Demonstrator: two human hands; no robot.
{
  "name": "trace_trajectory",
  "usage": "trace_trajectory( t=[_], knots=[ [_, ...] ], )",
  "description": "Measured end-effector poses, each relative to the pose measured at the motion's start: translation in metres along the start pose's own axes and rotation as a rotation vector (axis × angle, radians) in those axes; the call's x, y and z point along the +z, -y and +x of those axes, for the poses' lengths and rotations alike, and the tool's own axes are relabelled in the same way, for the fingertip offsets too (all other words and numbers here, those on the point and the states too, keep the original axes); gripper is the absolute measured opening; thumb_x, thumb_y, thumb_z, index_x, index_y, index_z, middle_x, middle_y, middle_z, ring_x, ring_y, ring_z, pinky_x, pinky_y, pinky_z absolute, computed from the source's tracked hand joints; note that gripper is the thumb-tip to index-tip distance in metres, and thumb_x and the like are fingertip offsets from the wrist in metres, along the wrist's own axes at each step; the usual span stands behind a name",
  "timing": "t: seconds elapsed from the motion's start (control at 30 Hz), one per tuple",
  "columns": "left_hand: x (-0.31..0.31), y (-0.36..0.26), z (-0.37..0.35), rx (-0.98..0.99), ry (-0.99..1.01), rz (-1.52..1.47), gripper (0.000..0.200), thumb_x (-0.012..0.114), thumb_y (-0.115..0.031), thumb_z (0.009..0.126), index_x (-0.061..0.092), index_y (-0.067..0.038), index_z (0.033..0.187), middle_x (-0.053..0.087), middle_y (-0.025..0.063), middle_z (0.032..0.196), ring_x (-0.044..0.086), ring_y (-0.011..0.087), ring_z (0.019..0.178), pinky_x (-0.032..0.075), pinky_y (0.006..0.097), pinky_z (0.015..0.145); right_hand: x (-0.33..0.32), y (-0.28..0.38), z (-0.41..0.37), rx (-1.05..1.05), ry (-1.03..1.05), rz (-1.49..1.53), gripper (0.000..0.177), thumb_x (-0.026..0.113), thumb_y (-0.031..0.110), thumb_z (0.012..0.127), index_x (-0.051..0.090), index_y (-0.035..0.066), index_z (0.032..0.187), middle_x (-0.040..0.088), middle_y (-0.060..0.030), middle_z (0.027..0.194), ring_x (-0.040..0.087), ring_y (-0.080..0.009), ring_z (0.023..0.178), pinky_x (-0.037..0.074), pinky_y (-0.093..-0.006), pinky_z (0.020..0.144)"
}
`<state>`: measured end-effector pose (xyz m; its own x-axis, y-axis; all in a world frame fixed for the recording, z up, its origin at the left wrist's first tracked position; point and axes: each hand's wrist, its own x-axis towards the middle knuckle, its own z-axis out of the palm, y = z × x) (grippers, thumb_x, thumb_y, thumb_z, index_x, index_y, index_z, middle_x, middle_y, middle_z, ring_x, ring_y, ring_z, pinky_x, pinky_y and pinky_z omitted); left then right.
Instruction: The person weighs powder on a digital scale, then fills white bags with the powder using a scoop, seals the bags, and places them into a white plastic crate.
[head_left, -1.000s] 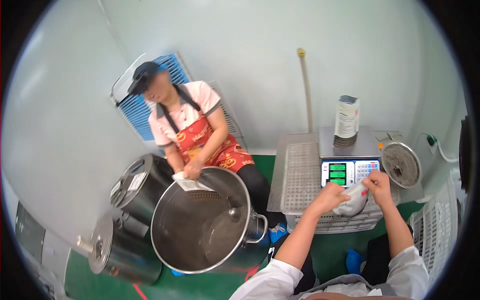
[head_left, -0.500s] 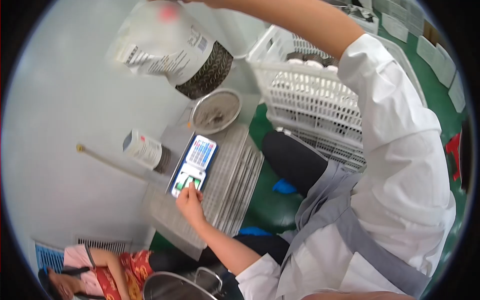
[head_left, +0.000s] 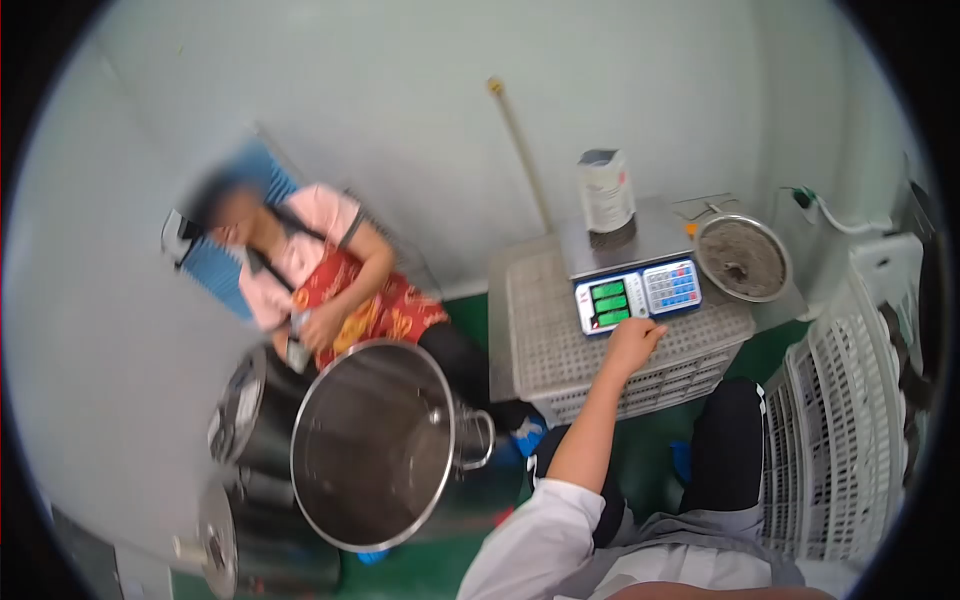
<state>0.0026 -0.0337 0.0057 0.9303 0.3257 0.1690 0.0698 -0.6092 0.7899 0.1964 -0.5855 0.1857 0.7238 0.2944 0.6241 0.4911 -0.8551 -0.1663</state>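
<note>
My left hand (head_left: pixel 630 346) is closed, fingers curled together, just in front of the keypad edge of a digital scale (head_left: pixel 640 298). Anything inside those fingers is hidden from this side. The scale shows green lit readings, and on its metal plate stands a white pouch (head_left: pixel 606 192) with a dark lower part and its top open. To the right of the scale sits a round metal bowl (head_left: pixel 742 290) of grey-brown powder with a hollow in it. My right hand is outside the view.
Upturned white plastic crates (head_left: pixel 535 360) carry the scale. More white crates (head_left: pixel 835 400) stand at the right. A large steel pot (head_left: pixel 375 345) and lidded steel drums (head_left: pixel 270 530) stand left. A seated person (head_left: pixel 320 270) in a red apron is behind the pot.
My view has swung left, bringing the pot and seated person further in. The raised right arm and the large pouch are out of view. My left hand has shifted from the display toward the keypad.
</note>
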Motion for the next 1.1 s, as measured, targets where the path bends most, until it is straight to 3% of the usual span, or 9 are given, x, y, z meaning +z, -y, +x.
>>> trace_trajectory(
  t=[0.07, 0.33, 0.37, 0.5, 0.57, 0.6, 0.63, 0.9, 1.1],
  knots=[
    [0.003, -0.005, -0.002, -0.08, 0.013, -0.03, 0.039, 0.061, -0.029, 0.086, 0.059, 0.0, 0.06, 0.057, 0.0148, 0.057, 0.055, 0.031, 0.055, 0.043, 0.0413, 0.056, -0.067, -0.067, 0.032, -0.065, -0.104, -0.137, 0.026, 0.066, 0.021, 0.082, 0.064, -0.003, 0.072, 0.06, -0.0181, 0.062, 0.051, -0.0224, 0.052, 0.042, -0.0378, 0.052],
    [0.005, 0.006, -0.001, 0.053, -0.01, 0.095, 0.033, 0.061, -0.025, 0.086, 0.063, 0.002, 0.066, 0.058, 0.0112, 0.056, 0.055, 0.0207, 0.051, 0.044, 0.0346, 0.053, -0.042, -0.104, 0.014, 0.056, 0.017, -0.002, 0.034, 0.068, 0.019, 0.081, 0.052, -0.001, 0.059, 0.042, -0.0074, 0.048, 0.035, -0.0145, 0.046, 0.032, -0.035, 0.045],
    [0.006, 0.006, -0.001, -0.018, -0.001, 0.018, 0.033, 0.063, -0.028, 0.083, 0.061, 0.001, 0.067, 0.058, 0.0183, 0.064, 0.056, 0.0338, 0.06, 0.044, 0.0411, 0.058, -0.034, -0.109, 0.016, 0.049, 0.011, -0.003, 0.033, 0.066, 0.019, 0.082, 0.052, -0.001, 0.06, 0.042, -0.0061, 0.05, 0.036, -0.0138, 0.047, 0.032, -0.034, 0.045],
    [0.006, 0.011, 0.0, -0.038, 0.031, 0.007, 0.031, 0.063, -0.026, 0.084, 0.064, 0.0, 0.068, 0.059, 0.0101, 0.057, 0.054, 0.0193, 0.052, 0.042, 0.0334, 0.054, -0.008, -0.131, 0.02, 0.06, -0.013, -0.04, 0.03, 0.059, 0.018, 0.084, 0.048, 0.002, 0.061, 0.038, -0.001, 0.054, 0.039, -0.0108, 0.052, 0.033, -0.03, 0.047],
    [0.003, -0.001, -0.002, -0.059, 0.066, 0.013, 0.031, 0.062, -0.025, 0.085, 0.064, 0.002, 0.069, 0.059, 0.0082, 0.056, 0.054, 0.0156, 0.051, 0.042, 0.0313, 0.053, -0.021, -0.051, 0.017, 0.001, -0.275, -0.037, 0.032, 0.065, 0.025, 0.081, 0.061, -0.004, 0.069, 0.056, -0.0184, 0.058, 0.048, -0.0227, 0.051, 0.041, -0.0386, 0.054],
    [0.005, 0.001, 0.0, -0.043, 0.065, 0.031, 0.032, 0.061, -0.024, 0.086, 0.064, 0.002, 0.068, 0.059, 0.0088, 0.055, 0.054, 0.0162, 0.05, 0.042, 0.0312, 0.052, -0.02, -0.067, 0.019, 0.031, -0.165, -0.11, 0.026, 0.06, 0.016, 0.081, 0.05, -0.003, 0.066, 0.042, -0.008, 0.055, 0.042, -0.0147, 0.051, 0.036, -0.0342, 0.049],
    [0.006, 0.0, 0.0, -0.041, 0.078, 0.027, 0.032, 0.061, -0.023, 0.086, 0.063, 0.003, 0.067, 0.059, 0.0094, 0.055, 0.055, 0.0161, 0.05, 0.043, 0.031, 0.052, -0.04, -0.027, 0.018, 0.237, 0.016, -0.078, 0.026, 0.061, 0.019, 0.079, 0.053, -0.004, 0.069, 0.047, -0.0124, 0.056, 0.045, -0.0191, 0.051, 0.038, -0.0357, 0.051],
    [0.015, 0.001, 0.0, -0.096, 0.085, -0.037, 0.03, 0.062, -0.017, 0.086, 0.062, 0.005, 0.066, 0.059, 0.0097, 0.055, 0.056, 0.0143, 0.049, 0.043, 0.0286, 0.05, -0.035, -0.027, 0.02, 0.355, -0.023, -0.057, 0.028, 0.061, 0.023, 0.076, 0.062, -0.003, 0.068, 0.059, -0.0142, 0.06, 0.057, -0.0226, 0.052, 0.045, -0.0358, 0.053],
    [0.016, 0.004, 0.0, -0.122, 0.079, 0.024, 0.029, 0.062, -0.016, 0.086, 0.062, 0.005, 0.066, 0.059, 0.0088, 0.055, 0.055, 0.0131, 0.048, 0.042, 0.0278, 0.049, -0.037, -0.053, 0.038, 0.905, -0.109, 0.616, 0.02, 0.058, 0.018, 0.077, 0.064, 0.002, 0.067, 0.057, -0.0046, 0.056, 0.043, -0.0112, 0.039, 0.032, -0.0278, 0.036]
  ],
)
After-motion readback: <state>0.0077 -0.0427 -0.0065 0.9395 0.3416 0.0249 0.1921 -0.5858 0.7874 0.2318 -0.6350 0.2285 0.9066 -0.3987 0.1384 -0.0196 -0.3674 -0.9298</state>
